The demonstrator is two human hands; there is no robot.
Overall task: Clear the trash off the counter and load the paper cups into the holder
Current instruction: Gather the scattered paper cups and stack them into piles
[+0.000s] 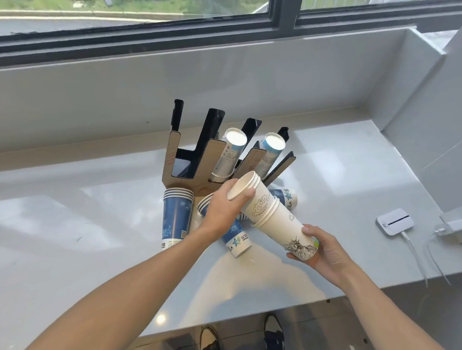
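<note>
Stack: white paper cup stack [274,215] held in the air, tilted, rims up-left toward the cup holder [216,153], base down-right
Left hand [224,209]: fingers curled round the rim end, nearer the holder
Right hand [323,253]: fingers wrapped under the base
Holder: just beyond the rims, two slots filled
Counter [59,219]: blue cup stacks [176,218] lying loose beneath the hands

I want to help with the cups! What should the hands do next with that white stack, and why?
Probably tip the white cup stack toward the empty left slot of the cup holder and slide it in. Both hands already hold it, left hand at the rim and right hand at the base, and two slots already hold cups.
</note>
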